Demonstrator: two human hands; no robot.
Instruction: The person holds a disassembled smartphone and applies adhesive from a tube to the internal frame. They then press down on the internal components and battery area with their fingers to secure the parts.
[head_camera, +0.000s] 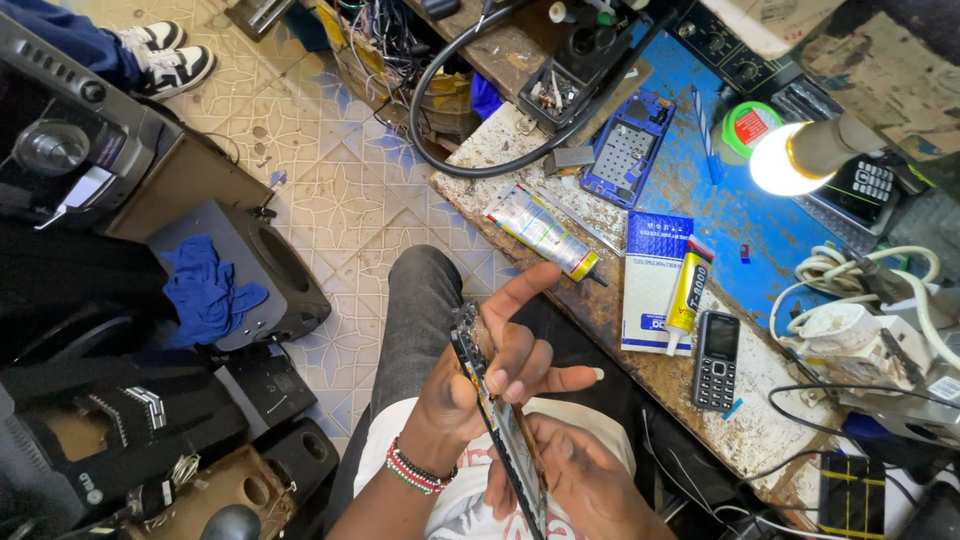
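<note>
Left hand (490, 375) grips phone assembly (500, 425) edge-on at lower centre, index finger extended. Right hand (575, 475) clasps lower end from right. Long axis runs upper left to lower right, above lap, off bench (700, 390).

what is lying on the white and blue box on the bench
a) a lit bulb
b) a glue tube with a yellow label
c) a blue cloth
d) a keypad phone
b: the glue tube with the yellow label lies across the box, its nozzle pointing toward the bench's near edge; the keypad phone lies beside the box on the bench, not on it.
</note>
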